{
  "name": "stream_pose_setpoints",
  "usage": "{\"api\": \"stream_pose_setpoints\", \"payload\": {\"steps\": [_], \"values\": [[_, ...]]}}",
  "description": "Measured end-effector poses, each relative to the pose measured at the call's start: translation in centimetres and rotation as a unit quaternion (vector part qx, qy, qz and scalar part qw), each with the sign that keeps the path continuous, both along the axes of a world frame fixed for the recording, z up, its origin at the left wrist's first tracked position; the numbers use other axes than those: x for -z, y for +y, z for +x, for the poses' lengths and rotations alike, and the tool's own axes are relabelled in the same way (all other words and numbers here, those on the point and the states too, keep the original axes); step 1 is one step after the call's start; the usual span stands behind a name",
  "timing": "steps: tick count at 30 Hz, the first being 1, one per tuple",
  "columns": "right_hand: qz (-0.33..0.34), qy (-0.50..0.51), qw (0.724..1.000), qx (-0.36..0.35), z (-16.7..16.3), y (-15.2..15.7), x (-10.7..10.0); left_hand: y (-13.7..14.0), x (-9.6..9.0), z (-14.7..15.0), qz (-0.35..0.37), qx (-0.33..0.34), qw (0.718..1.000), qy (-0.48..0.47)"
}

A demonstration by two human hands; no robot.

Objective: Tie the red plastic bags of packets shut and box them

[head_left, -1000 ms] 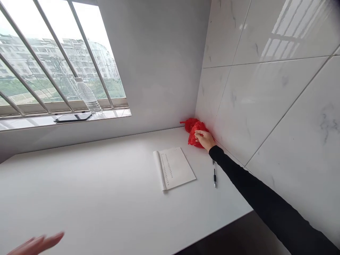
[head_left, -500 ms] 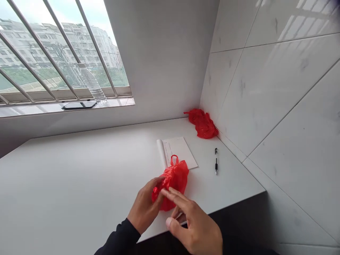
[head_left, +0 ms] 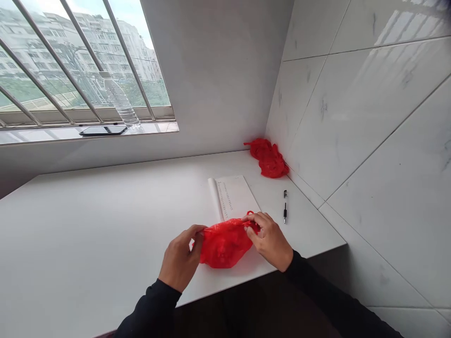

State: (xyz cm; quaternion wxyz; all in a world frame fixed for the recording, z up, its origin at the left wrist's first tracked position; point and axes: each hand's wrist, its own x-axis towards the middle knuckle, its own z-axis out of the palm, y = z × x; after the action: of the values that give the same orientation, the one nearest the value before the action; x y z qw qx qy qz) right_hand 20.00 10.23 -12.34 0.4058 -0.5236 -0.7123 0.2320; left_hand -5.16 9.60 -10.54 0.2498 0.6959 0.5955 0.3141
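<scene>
A red plastic bag [head_left: 225, 246] is stretched sideways between my two hands, close to the table's front edge. My left hand [head_left: 181, 256] pinches its left top edge between thumb and fingers. At the right top edge, my right hand [head_left: 268, 238] grips the bag, and a small loop of red plastic sticks up beside the fingers. What the bag holds, if anything, cannot be made out through the plastic. Just behind it lies an open notebook [head_left: 237, 195] with printed marks on its page; the bag hides its near edge.
On the white table [head_left: 116, 225], a black pen [head_left: 285, 213] lies right of the notebook, its cap [head_left: 285, 193] apart from it. More crumpled red plastic [head_left: 271, 162] sits in the back corner against the tiled wall. A water bottle [head_left: 121, 103] and dark tablet [head_left: 103, 131] are on the windowsill.
My right hand has moved up and taken hold of the bag's right edge. The bunched bag is now spread wide between both hands. The view has shifted slightly.
</scene>
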Motion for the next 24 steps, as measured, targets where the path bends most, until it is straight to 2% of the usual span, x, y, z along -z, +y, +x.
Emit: {"api": "stream_pose_setpoints", "payload": {"steps": [2, 4, 8, 10, 13, 17, 19, 21, 24], "values": [[-0.015, 0.01, 1.0, 0.025, 1.0, -0.1, -0.6, 0.3, -0.4, -0.7, 0.015, -0.051, 0.999, -0.008], [-0.032, 0.013, 0.999, 0.036, 1.5, -0.3, -1.1, 0.3, -1.0, -0.7, 0.032, -0.065, 0.997, -0.022], [-0.07, 0.013, 0.997, -0.014, 0.9, -0.9, -1.5, -0.3, -1.9, 1.3, 0.096, 0.054, 0.994, 0.024], [-0.077, 0.022, 0.996, -0.04, 0.3, -1.2, -1.6, -0.5, -2.0, 2.2, 0.111, 0.087, 0.988, 0.061], [-0.079, 0.047, 0.995, -0.03, 0.5, -1.4, -1.4, -0.3, -2.1, 1.7, 0.103, 0.051, 0.991, 0.063], [-0.092, 0.09, 0.992, 0.019, 2.4, -1.3, -0.9, -0.2, -2.9, -0.6, 0.098, -0.062, 0.993, 0.014], [-0.088, 0.102, 0.99, 0.032, 2.9, -1.4, -0.9, -0.6, -3.4, -1.0, 0.102, -0.078, 0.992, -0.015], [-0.083, 0.107, 0.99, 0.028, 2.8, -1.6, -1.2, -1.3, -3.9, -0.6, 0.111, -0.046, 0.993, -0.013], [-0.109, 0.132, 0.985, -0.011, 1.8, -2.3, -2.3, -2.2, -4.0, 0.9, 0.154, 0.022, 0.985, 0.077]]}}
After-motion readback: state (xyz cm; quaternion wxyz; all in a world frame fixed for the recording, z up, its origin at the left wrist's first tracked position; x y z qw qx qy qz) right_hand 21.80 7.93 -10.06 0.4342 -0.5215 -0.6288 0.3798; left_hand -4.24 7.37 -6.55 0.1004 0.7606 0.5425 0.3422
